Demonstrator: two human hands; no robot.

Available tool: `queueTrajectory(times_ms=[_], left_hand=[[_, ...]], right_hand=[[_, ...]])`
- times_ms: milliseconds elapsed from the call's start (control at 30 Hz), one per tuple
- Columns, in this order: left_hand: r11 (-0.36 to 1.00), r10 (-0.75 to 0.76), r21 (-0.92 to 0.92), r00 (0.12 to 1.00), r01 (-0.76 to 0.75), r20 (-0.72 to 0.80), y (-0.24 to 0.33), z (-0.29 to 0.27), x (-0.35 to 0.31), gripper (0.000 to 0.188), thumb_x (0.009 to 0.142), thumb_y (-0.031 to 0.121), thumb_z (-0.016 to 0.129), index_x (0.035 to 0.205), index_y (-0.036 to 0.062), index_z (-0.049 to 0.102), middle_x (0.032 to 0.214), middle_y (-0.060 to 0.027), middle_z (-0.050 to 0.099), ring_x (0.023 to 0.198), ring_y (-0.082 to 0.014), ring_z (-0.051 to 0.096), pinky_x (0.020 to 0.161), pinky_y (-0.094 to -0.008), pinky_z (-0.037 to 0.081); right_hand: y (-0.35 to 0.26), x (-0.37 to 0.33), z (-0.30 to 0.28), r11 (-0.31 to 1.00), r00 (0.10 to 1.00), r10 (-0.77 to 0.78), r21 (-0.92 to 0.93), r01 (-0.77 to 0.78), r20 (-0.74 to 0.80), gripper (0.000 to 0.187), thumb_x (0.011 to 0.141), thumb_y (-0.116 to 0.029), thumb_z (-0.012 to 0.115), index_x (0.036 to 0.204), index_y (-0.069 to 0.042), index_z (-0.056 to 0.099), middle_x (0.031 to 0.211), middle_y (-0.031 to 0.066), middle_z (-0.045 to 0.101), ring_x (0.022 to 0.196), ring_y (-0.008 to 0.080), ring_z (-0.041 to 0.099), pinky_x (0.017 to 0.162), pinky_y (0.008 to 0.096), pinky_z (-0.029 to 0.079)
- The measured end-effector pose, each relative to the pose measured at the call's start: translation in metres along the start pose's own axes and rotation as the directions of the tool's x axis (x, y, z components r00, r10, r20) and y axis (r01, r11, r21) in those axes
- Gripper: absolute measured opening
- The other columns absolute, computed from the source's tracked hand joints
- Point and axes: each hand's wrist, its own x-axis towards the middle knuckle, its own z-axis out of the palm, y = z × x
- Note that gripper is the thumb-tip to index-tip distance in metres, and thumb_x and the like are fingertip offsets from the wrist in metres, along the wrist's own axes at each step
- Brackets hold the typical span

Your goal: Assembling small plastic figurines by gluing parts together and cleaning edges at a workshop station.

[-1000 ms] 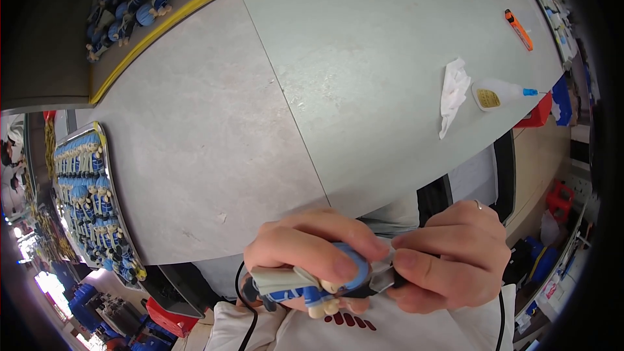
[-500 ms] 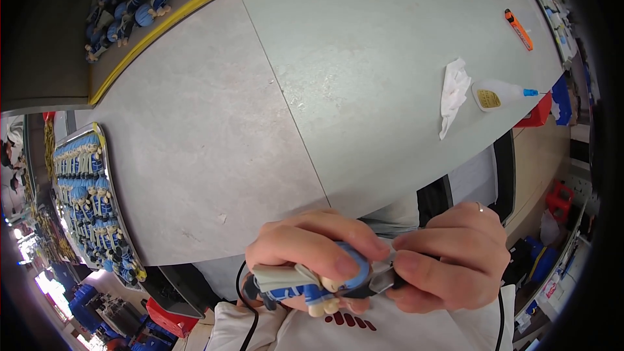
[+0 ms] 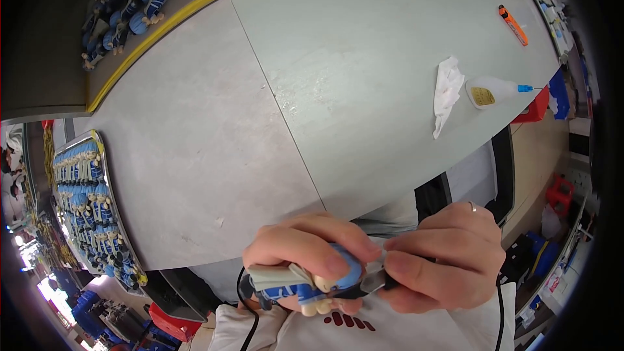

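My left hand [image 3: 296,247] is closed around a small figurine [image 3: 283,281] with blue hair, a blue outfit and a pale grey cape. The figurine lies sideways, its head pointing right toward my other hand. My right hand [image 3: 452,260] grips a small tool [image 3: 374,281] with a dark handle and a shiny metal part; its dark, narrow tip lies by the figurine's head and hands. Fingers cover much of the tool, so its exact kind does not show. Both hands are close together in front of my body, just off the table's near edge.
A tray [image 3: 107,182] of similar figurines stands at the left. More figurines [image 3: 136,23] lie on a yellow-edged shelf [image 3: 188,23] at the far left. On the table [image 3: 195,130], toward the right, are a crumpled tissue [image 3: 448,94], a needle-tipped bottle [image 3: 497,93] and an orange cutter [image 3: 513,25].
The metal tool has shifted slightly left against the figurine, with my right hand following. The figurine stays in my left hand. The whole view has shifted a little.
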Motion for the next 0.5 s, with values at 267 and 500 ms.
queueTrajectory(times_ms=[267,500], left_hand=[[0.998,-0.037,0.053,0.999,0.037,-0.009,0.0015,0.0006,0.0008,0.031,0.064,-0.003,0.066,0.089,-0.0072,0.048,0.088,-0.0296,0.051,0.069,-0.0215,0.057,0.055,-0.0264,0.049],[0.995,-0.069,0.069,0.996,0.073,-0.059,0.0018,0.0053,0.0012,0.030,0.064,-0.003,0.065,0.088,-0.0074,0.048,0.087,-0.0299,0.051,0.069,-0.0224,0.057,0.057,-0.0269,0.049]], right_hand=[[-0.0041,0.0009,-0.0019,0.995,1.000,-0.008,-0.104,0.007,-0.012,0.023,0.068,-0.025,0.065,0.073,-0.005,0.057,0.062,0.0056,0.056,0.043,0.0124,0.047,0.037,0.0196,0.032],[-0.0026,-0.0010,-0.0034,0.998,1.000,0.016,-0.062,-0.016,0.004,0.023,0.068,-0.025,0.064,0.075,-0.004,0.056,0.062,0.0061,0.056,0.042,0.0126,0.045,0.037,0.0195,0.032]])
